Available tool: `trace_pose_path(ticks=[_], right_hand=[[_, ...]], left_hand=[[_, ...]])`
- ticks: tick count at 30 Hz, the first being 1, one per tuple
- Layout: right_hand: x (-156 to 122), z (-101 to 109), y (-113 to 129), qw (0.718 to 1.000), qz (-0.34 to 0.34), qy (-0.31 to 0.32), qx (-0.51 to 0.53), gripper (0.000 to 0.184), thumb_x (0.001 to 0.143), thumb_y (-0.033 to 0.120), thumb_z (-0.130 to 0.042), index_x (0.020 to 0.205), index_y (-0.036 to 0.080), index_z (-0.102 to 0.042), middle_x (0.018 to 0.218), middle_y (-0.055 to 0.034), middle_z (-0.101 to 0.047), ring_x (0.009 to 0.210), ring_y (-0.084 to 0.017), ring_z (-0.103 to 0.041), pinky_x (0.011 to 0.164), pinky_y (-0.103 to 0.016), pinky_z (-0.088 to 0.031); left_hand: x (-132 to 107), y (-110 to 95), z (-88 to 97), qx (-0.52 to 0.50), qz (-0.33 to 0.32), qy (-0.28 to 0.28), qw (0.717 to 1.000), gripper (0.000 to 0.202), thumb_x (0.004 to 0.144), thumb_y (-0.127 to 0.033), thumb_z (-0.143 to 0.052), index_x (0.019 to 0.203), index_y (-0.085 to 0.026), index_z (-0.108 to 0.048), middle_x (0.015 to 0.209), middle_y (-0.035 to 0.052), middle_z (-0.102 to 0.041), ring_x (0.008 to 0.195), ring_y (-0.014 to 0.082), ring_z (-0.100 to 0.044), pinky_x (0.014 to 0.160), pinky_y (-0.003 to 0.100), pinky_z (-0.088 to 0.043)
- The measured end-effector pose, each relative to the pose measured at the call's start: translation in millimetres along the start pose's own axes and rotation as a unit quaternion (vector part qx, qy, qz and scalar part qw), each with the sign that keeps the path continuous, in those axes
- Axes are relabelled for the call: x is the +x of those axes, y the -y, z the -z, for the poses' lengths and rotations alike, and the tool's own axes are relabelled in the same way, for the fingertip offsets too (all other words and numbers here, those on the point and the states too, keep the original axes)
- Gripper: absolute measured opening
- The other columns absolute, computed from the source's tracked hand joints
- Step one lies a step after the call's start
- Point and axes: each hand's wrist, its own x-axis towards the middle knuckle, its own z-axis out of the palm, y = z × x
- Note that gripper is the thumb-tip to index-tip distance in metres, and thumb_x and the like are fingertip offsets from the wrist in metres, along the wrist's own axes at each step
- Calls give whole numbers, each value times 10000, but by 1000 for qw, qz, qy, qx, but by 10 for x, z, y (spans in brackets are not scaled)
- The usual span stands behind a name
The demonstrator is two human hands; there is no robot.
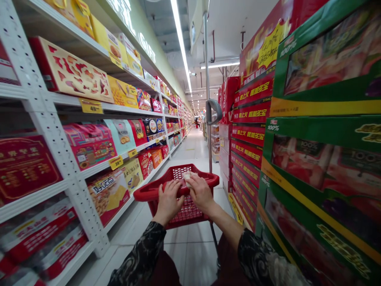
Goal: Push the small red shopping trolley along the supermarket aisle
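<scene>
The left hand (168, 202) and right hand (201, 194) sit close together, the left clasping the red shopping cart rim (145, 194), the right pinching a small white packet (187, 178).

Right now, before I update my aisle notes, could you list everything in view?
perforated steel shelving: one run, white, left of the aisle
boxed food gift packs: many, red, yellow and pink, on the shelving
price tags: several, yellow, on shelf edges
stacked cartons: many, red with yellow lettering, right of the aisle
large boxes: at least three, green and yellow, far right
metal pole: one, silver, right of centre
strip lights: several, white, overhead
floor tiles: many, pale, underfoot
distant shopper: one, dark and red, far down the aisle
shopping cart: one, red plastic, ahead
crumpled item: one, pale, at the cart's rim
left hand: one, bare, on the cart's rim
right hand: one, bare, on the crumpled item
patterned sleeves: two, dark, on the forearms
</scene>
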Motion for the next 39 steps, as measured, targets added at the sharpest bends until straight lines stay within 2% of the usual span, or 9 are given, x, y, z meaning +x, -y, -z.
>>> trace_pose_path(ticks=[4,8,14,17,21,26,30,34,39], right_hand=[[-11,127,-291,998,-53,-19,-35,319,829,148,-424,1100,174,-590,1216,-99,-565,1152,-212,-472,1000,-415,-317],[-43,184,-482,992,-94,-60,-53,316,826,152,-422,1092,163,-595,1190,-109,-577,1132,-214,-485,985,-415,-343],[-147,-108,-102,998,18,-61,-23,379,825,144,-415,1176,165,-556,1283,-113,-508,1243,-232,-390,1044,-438,-296],[-170,-140,-34,997,47,-62,-22,383,818,147,-423,1175,165,-559,1291,-109,-500,1264,-230,-364,1055,-421,-291],[-164,-9,-295,997,9,-52,-49,391,802,142,-424,1168,186,-557,1287,-101,-509,1220,-241,-411,1029,-469,-291],[-117,154,-763,991,-72,-76,-82,364,823,167,-392,1143,177,-564,1236,-108,-546,1188,-236,-436,1006,-446,-309],[-49,171,-950,984,-125,-92,-93,355,824,179,-376,1119,166,-573,1200,-121,-567,1153,-250,-463,973,-450,-332],[10,109,-842,986,-115,-87,-81,357,812,156,-378,1107,153,-580,1182,-122,-577,1123,-241,-484,985,-434,-320],[36,-40,-403,996,-59,-47,-48,362,823,160,-392,1144,172,-558,1252,-106,-541,1184,-232,-444,1025,-456,-271]], left_hand=[[-83,148,2,22,19,-25,999,453,764,-267,-501,1215,-229,-486,1341,98,-484,1240,249,-421,1060,543,-219],[-127,184,7,45,33,-26,998,413,805,-281,-467,1214,-232,-505,1306,94,-522,1231,252,-436,1050,560,-224],[-80,29,-42,75,41,-27,996,385,832,-298,-446,1199,-215,-527,1290,97,-535,1214,262,-458,1025,567,-265],[-73,-17,-60,79,40,-25,996,385,829,-298,-450,1195,-205,-527,1295,95,-531,1220,265,-453,1022,560,-276],[-111,104,-30,65,22,-25,997,432,837,-330,-434,1237,-173,-484,1313,119,-509,1220,249,-453,1045,520,-260],[-170,393,117,88,73,-32,993,433,832,-421,-434,1162,-160,-535,1225,138,-578,1166,266,-490,1032,527,-238],[-145,396,157,81,65,-3,995,379,833,-428,-442,1107,-197,-562,1143,103,-626,1082,241,-530,1016,488,-253],[-99,267,72,67,73,-15,995,363,828,-418,-460,1099,-198,-561,1124,99,-633,1089,241,-522,1023,490,-229],[-79,116,-10,56,67,-13,996,360,824,-373,-473,1129,-194,-541,1185,106,-605,1150,255,-493,1033,517,-205]])
